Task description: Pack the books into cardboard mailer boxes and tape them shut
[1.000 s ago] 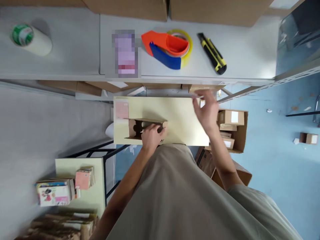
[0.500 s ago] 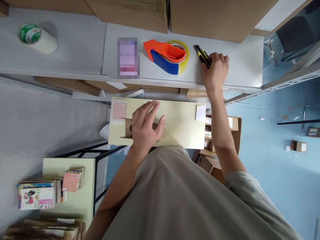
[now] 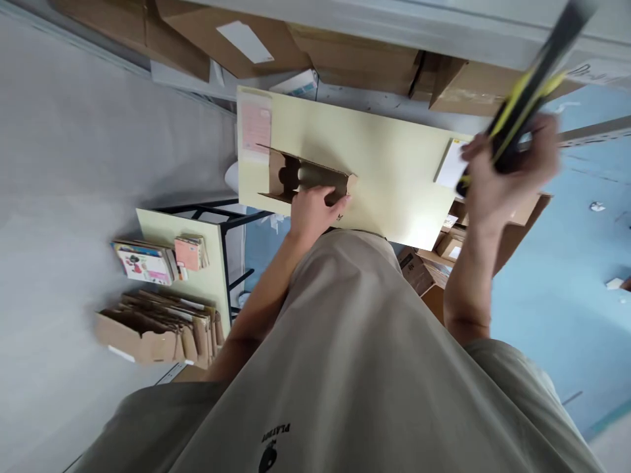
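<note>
My right hand (image 3: 515, 164) is raised on the right, its fingers wrapped round a black and yellow utility knife (image 3: 513, 125). The knife's dark front end points up and away and is blurred by motion. Low on the pale yellow table (image 3: 394, 157), a small open cardboard box (image 3: 277, 168) lies with its flaps spread. My left hand (image 3: 318, 213) grips the near side of this box, with the fingers reaching over the wall and the thumb close to its right end. What lies inside the box is mostly in shadow.
A white pad (image 3: 449, 164) lies at the table's right end, a pink sheet (image 3: 256, 125) at its left. Cartons (image 3: 365, 62) fill the shelf beyond. At lower left, books (image 3: 142, 261) and folded cardboard (image 3: 162, 328) stand on a side table. An open carton (image 3: 525, 230) stands at right.
My right hand took the utility knife from the upper shelf and brought it back above the table. My left hand, lifted half a second ago, is back on the box. The view has tilted downward.
</note>
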Tool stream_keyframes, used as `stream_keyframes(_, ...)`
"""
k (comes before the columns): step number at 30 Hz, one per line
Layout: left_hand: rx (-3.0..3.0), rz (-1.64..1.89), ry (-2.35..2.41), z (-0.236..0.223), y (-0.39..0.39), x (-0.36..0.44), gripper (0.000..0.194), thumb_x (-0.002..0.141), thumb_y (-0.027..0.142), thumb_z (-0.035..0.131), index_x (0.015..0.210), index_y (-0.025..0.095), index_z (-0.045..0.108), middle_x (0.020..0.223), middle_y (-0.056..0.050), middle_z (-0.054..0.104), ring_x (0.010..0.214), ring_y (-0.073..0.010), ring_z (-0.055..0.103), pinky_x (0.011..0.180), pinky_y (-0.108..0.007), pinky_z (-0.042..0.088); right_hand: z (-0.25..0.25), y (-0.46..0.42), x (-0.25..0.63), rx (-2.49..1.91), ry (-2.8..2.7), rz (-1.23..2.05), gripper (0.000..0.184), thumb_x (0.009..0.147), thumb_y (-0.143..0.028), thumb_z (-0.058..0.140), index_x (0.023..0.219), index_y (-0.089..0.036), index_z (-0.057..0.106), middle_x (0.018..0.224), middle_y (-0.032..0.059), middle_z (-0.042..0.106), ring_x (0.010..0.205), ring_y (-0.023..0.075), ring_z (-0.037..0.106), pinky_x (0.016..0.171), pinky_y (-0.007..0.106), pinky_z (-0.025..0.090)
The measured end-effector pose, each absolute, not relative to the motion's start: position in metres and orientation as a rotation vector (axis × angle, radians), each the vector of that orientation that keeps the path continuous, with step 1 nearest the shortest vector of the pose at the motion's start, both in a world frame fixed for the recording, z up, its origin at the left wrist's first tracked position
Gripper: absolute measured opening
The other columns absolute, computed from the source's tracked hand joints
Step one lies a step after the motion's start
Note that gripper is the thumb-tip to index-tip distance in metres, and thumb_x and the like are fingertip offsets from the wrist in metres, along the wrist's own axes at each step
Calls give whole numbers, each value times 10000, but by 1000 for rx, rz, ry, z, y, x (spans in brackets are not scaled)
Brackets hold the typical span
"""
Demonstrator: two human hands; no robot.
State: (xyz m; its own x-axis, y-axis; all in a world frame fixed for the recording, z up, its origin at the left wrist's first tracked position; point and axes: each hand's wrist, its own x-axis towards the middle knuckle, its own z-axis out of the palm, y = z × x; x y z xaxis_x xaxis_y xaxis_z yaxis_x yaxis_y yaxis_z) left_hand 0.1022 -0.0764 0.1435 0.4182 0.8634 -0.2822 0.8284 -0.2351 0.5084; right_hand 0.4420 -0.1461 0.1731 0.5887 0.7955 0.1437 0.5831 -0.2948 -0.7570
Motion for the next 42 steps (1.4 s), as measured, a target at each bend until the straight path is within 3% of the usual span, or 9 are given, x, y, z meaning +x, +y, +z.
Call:
stream_keyframes(3, 2068, 114, 1400, 126, -72, 117, 267, 1036, 500, 853, 950, 248, 843, 960, -95, 884, 924, -311, 838, 872, -412, 674, 151, -177, 379, -1911, -1219, 705, 534, 1176, -681, 520, 1478, -265, 663, 1124, 103, 825, 929, 285, 862, 821, 452, 719)
stream_keyframes(7, 2004, 204, 1387, 119, -71, 122, 184, 1067, 392, 781, 1156, 251, 859, 1113, -69, 890, 944, -253, 843, 901, -348, 676, 119, -193, 360, -1874, -1533, 948, 547, 1214, -650, 494, 1552, -286, 722, 1240, 113, 876, 1054, 304, 882, 912, 435, 722)
stream_keyframes(10, 1953, 218, 1414, 115, -74, 116, 213, 1078, 333, 749, 1254, 249, 836, 1204, -65, 877, 953, -231, 852, 915, -327, 676, 113, -194, 362, -1870, -1711, 957, 548, 1236, -580, 477, 1620, -275, 722, 1368, 131, 870, 1137, 319, 869, 966, 437, 700)
stream_keyframes(18, 1965, 273, 1443, 111, -82, 111, 264, 1127, 362, 756, 1372, 263, 751, 1343, -80, 875, 1030, -221, 866, 944, -321, 681, 123, -177, 361, -1845, -1994, 940, 569, 1249, -530, 456, 1705, -270, 677, 1344, 117, 869, 1036, 279, 829, 868, 359, 626)
stream_keyframes(25, 1907, 303, 1490, 115, -87, 115, 210, 1158, 442, 744, 1205, 244, 795, 1192, -74, 916, 977, -212, 862, 927, -318, 679, 129, -156, 368, -1856, -2161, 912, 562, 1254, -511, 448, 1717, -267, 654, 1349, 138, 858, 1070, 311, 820, 887, 384, 592)
stream_keyframes(31, 1924, 311, 1492, 113, -85, 117, 256, 1163, 459, 748, 1317, 259, 790, 1129, -48, 906, 1010, -219, 868, 906, -316, 671, 142, -153, 372, -1818, -2281, 844, 574, 1262, -526, 415, 1718, -266, 646, 1326, 141, 859, 1067, 329, 809, 861, 380, 560)
stream_keyframes(42, 1867, 321, 1514, 107, -84, 120, 276, 1160, 468, 768, 1340, 260, 799, 1122, -51, 905, 1034, -236, 874, 951, -337, 672, 147, -150, 370, -1887, -2285, 793, 571, 1258, -510, 388, 1702, -254, 641, 1297, 159, 852, 1032, 347, 797, 886, 417, 553)
